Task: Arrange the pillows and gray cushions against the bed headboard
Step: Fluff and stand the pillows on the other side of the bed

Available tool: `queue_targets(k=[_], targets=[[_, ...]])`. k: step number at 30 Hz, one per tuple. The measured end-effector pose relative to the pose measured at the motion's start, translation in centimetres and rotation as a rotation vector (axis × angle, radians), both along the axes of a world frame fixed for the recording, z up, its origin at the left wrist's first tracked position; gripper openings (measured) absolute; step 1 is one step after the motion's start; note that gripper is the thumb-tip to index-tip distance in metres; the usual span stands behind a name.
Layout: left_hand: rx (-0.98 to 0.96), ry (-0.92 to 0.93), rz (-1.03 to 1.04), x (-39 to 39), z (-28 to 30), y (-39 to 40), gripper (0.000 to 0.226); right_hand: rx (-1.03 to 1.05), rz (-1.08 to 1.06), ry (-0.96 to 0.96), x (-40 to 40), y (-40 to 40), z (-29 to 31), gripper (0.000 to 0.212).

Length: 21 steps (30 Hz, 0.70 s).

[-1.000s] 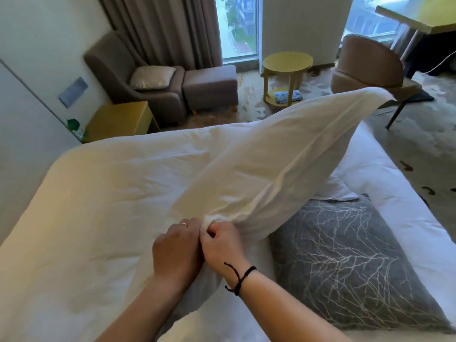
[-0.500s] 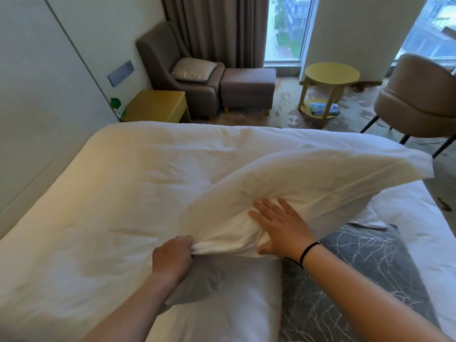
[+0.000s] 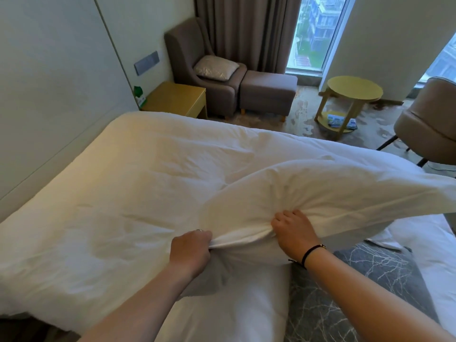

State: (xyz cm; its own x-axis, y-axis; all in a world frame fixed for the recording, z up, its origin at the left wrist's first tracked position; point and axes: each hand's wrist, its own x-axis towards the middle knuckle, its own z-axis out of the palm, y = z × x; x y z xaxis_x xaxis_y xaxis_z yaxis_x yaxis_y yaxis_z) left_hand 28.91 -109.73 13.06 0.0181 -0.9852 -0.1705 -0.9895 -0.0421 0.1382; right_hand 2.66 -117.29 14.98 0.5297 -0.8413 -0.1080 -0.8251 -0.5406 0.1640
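Both the left hand (image 3: 191, 250) and the right hand (image 3: 293, 233) pinched the near edge of a white pillow (image 3: 320, 196), held raised above the bed (image 3: 439, 267) beside a gray cushion (image 3: 350, 299).

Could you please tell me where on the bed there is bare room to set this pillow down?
The duvet left of the left hand lies bare, up to the wall. The near right is crowded: the gray cushion lies under the right hand and lifted pillow.

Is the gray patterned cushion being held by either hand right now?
No. Both the left hand and the right hand grip the white pillow; the gray cushion lies untouched beneath the right forearm.
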Motion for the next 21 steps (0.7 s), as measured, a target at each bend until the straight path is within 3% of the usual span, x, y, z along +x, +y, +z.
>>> queue_targets(k=[7,13,17,21], targets=[[-0.221,-0.073,-0.096,9.2,5.1,-4.7,0.004,-0.038,-0.08,-0.14,6.9,0.5,7.3,0.011],[-0.464,-0.17,-0.048,17.3,13.3,-11.9,0.025,0.034,-0.249,-0.283,16.7,-2.4,14.1,0.012],[-0.495,-0.004,-0.001,20.1,14.8,-13.0,0.029,0.176,-0.405,-0.423,23.2,-3.3,13.9,0.026],[-0.216,0.289,0.063,22.3,11.5,-10.5,0.061,0.303,-0.577,-0.55,29.3,-3.5,11.5,0.033]])
